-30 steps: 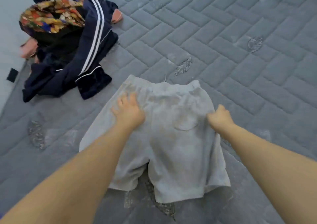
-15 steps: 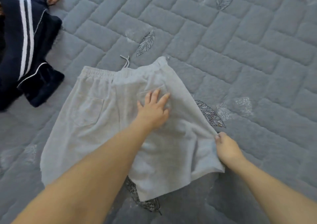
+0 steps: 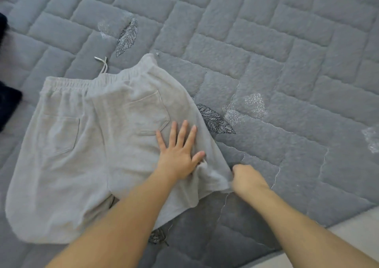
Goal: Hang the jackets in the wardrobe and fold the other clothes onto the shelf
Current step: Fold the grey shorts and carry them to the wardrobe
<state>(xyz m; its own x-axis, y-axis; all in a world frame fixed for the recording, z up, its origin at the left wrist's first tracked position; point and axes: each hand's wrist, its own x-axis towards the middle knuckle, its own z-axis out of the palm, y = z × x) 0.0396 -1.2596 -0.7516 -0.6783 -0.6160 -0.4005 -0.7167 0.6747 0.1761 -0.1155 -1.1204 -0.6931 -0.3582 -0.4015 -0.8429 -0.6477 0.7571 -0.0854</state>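
Observation:
Light grey shorts (image 3: 82,155) lie spread flat on the quilted grey mattress (image 3: 266,62), waistband away from me, back pockets up and a drawstring sticking out past the waistband. My left hand (image 3: 178,155) presses flat on the right leg of the shorts with fingers spread. My right hand (image 3: 246,177) pinches the outer hem corner of that same leg at the fabric's right edge.
A dark navy garment (image 3: 8,105) shows at the left edge. The mattress edge and pale floor (image 3: 348,222) run along the lower right. Embroidered leaf patterns mark the quilt around the shorts.
My left hand slid down the right leg toward the hem. My right hand kept its pinch on the hem corner. The view shifted right, so the navy clothes pile is nearly out of sight.

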